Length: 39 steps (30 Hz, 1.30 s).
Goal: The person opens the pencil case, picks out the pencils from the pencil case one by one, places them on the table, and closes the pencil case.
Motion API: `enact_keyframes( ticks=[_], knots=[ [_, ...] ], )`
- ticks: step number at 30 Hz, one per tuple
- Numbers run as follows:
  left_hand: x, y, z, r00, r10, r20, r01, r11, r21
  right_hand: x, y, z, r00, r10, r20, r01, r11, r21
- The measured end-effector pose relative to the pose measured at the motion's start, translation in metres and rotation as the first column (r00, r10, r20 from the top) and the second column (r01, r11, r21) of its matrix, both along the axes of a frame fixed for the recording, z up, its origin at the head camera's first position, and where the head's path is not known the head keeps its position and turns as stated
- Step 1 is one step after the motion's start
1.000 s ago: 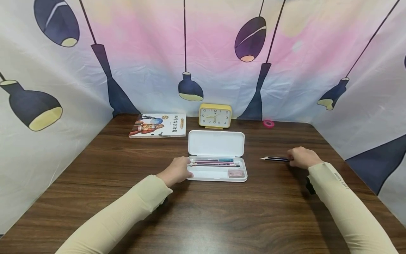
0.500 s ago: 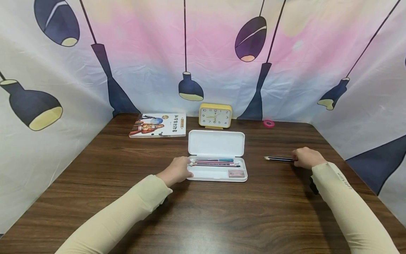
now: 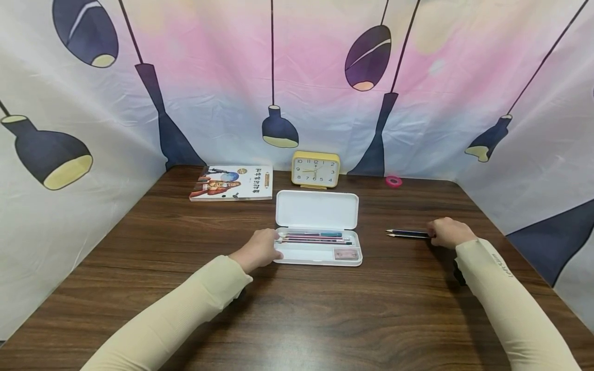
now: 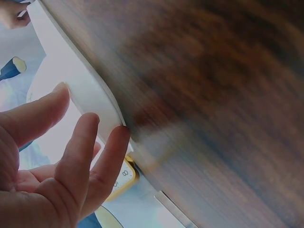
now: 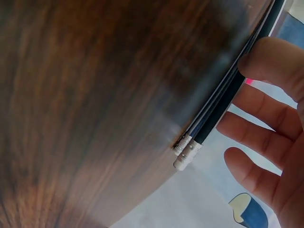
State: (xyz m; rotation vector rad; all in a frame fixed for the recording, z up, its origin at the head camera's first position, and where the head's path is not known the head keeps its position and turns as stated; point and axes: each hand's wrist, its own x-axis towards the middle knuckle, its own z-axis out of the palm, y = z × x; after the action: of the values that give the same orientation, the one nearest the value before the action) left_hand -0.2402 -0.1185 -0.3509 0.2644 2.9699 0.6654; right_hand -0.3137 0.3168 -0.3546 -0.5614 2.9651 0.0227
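A white pencil case [image 3: 303, 255] lies with its lid [image 3: 317, 210] up, in the middle of the table. In its back compartment are several pencils [image 3: 315, 240] and a teal-ended pen [image 3: 330, 234]; a pinkish eraser-like block [image 3: 346, 254] sits at the front right. My left hand [image 3: 259, 250] holds the case's left end, thumb at the front; the left wrist view shows the thumb and fingers around the white end [image 4: 80, 76]. To the right, my right hand [image 3: 447, 232] pinches two dark pencils [image 3: 408, 233], points leftward. Their white erasers [image 5: 187, 154] show in the right wrist view.
Behind the case stands a yellow alarm clock [image 3: 315, 170]. A book [image 3: 232, 183] lies at the back left, and a pink tape roll [image 3: 393, 181] at the back right. A lamp-printed curtain [image 3: 223, 93] surrounds the table [image 3: 297, 319] behind and at both sides.
My right hand has shifted slightly right with the two pencils, then stayed nearly still. Their points now lie a little further apart. The left hand and the case have not moved.
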Motion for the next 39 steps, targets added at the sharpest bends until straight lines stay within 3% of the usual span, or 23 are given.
enact_keyframes(
  ticks=[4,11,23,39],
  knots=[
    [0.000,0.000,0.000,1.000,0.002,0.011,-0.002,1.000,0.003,0.001,-0.001,-0.002,1.000,-0.002,0.002,0.002,1.000,0.001],
    [0.002,-0.001,0.000,0.996,-0.038,-0.077,0.038,0.999,-0.006,0.002,-0.001,0.000,1.000,0.009,-0.018,-0.009,1.000,0.020],
    [0.001,0.000,0.000,0.999,-0.028,-0.035,0.027,0.999,-0.017,-0.002,-0.007,0.007,0.999,0.008,-0.035,-0.007,1.000,0.022],
    [0.001,-0.001,0.002,0.998,-0.040,-0.054,0.039,0.999,-0.016,-0.001,-0.036,0.015,0.986,0.128,-0.103,-0.127,0.992,0.015]
  ],
)
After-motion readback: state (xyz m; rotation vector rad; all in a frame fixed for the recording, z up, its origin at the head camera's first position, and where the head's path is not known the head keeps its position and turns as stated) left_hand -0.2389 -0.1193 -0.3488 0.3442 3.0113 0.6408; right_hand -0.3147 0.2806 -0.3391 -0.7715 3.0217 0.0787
